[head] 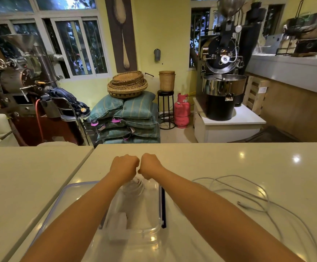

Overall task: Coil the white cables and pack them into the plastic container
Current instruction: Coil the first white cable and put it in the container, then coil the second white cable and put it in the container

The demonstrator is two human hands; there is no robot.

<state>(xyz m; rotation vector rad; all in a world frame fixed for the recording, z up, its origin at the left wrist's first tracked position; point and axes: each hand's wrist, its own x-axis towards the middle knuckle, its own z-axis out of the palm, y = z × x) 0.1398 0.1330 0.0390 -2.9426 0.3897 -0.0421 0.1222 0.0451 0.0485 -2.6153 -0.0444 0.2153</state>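
Note:
A clear plastic container (pixel 156 210) stands on the white table in front of me. Both forearms reach over it. My left hand (pixel 124 166) and my right hand (pixel 150 165) are closed into fists, side by side and almost touching, above the container's far end. A coiled white cable (pixel 134 188) hangs just below them, over the container; which hand grips it is hidden. A white charger block (pixel 119 221) lies inside the container. A loose white cable (pixel 248 197) sprawls on the table to the right.
The container's lid (pixel 67 193) with a bluish rim lies under its left side. A second table (pixel 21 176) adjoins on the left with a seam between. Beyond the table's far edge stand sacks, baskets, a pink gas cylinder and coffee roasters.

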